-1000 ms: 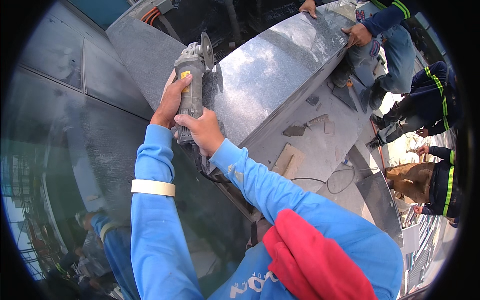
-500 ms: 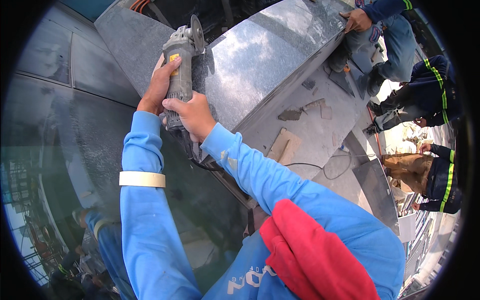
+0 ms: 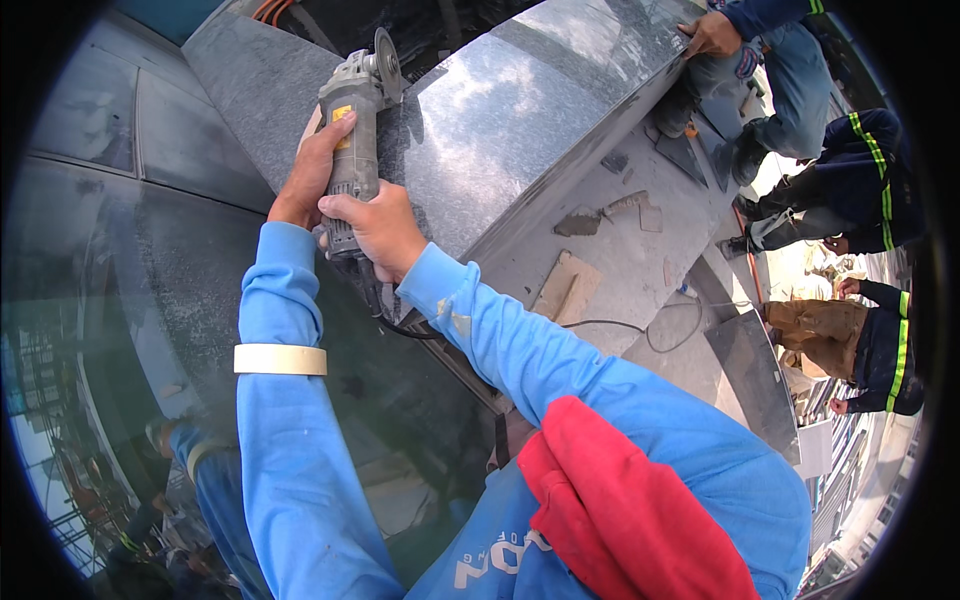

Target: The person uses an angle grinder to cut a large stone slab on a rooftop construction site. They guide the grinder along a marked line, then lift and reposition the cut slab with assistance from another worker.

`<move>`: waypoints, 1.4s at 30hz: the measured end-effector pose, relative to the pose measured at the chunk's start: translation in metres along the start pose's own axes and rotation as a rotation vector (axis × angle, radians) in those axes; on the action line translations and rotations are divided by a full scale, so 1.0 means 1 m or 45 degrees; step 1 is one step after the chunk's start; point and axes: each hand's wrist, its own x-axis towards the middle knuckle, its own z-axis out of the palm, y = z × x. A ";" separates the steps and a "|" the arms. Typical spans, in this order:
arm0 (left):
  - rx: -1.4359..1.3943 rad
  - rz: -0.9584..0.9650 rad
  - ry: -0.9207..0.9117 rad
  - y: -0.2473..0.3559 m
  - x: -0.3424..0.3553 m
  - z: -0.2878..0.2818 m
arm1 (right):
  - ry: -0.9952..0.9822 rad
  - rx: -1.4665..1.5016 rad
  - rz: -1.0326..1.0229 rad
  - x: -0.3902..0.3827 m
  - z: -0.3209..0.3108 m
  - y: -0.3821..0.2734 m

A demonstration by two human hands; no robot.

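Between your two hands, the grey angle grinder [image 3: 362, 165] looks rigid and fairly heavy, probably weighted toward its head; the dusty casing could slip a little, and the thin disc [image 3: 388, 62] is likely brittle. Hold it by the casing and the rear, well clear of that disc. Your left hand [image 3: 310, 170] grips the left side of the body, thumb on the yellow label [image 3: 341, 111]; your right hand [image 3: 388, 232] is closed around the rear end, near the cord [image 3: 408, 332]. Beyond your left thumb, the disc stands near the polished grey slab [image 3: 500, 125], which lies right of your hands; whether they touch, you cannot tell.
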 end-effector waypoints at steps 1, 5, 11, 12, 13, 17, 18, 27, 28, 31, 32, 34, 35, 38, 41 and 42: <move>-0.007 -0.012 0.002 0.000 0.000 0.000 | -0.001 0.001 0.002 0.000 0.000 0.000; 0.001 -0.052 0.004 0.001 0.001 0.000 | -0.002 -0.024 -0.007 0.001 0.000 0.000; -0.012 -0.047 -0.019 0.001 0.001 -0.001 | -0.002 -0.006 0.007 0.002 -0.001 0.000; -0.011 -0.056 -0.019 0.001 0.001 -0.001 | 0.002 -0.008 0.008 0.003 -0.001 0.000; -0.012 -0.073 -0.011 0.001 0.001 -0.001 | 0.007 -0.010 0.008 0.003 -0.001 0.001; -0.017 -0.046 -0.013 0.001 0.002 0.000 | -0.003 -0.002 0.012 0.003 -0.001 0.001; -0.022 -0.041 -0.014 0.001 0.002 0.000 | -0.005 -0.004 0.011 0.004 -0.002 0.001; -0.020 -0.056 -0.004 0.001 0.003 0.000 | 0.005 -0.008 0.006 0.004 -0.002 0.001; -0.013 -0.075 0.011 0.001 0.003 0.001 | 0.003 -0.010 0.006 0.004 -0.001 0.001; -0.012 -0.001 -0.007 0.002 0.000 0.002 | 0.012 0.008 0.016 0.004 -0.001 0.000; -0.009 0.000 0.002 0.003 0.000 0.003 | 0.012 0.008 0.014 0.004 -0.001 0.000; 0.005 0.005 -0.005 0.003 -0.001 0.003 | 0.013 0.006 0.012 0.004 -0.001 0.000; 0.013 0.006 -0.003 0.003 -0.001 0.003 | 0.012 0.001 0.011 0.004 -0.001 0.000; 0.024 0.013 -0.003 0.002 0.000 0.001 | 0.010 -0.015 0.012 0.003 0.000 0.000; 0.015 0.013 -0.012 0.000 0.001 -0.001 | 0.018 -0.013 0.023 0.000 0.001 0.000; 0.013 0.015 -0.008 -0.001 0.000 -0.001 | 0.020 -0.003 0.026 -0.002 0.001 0.000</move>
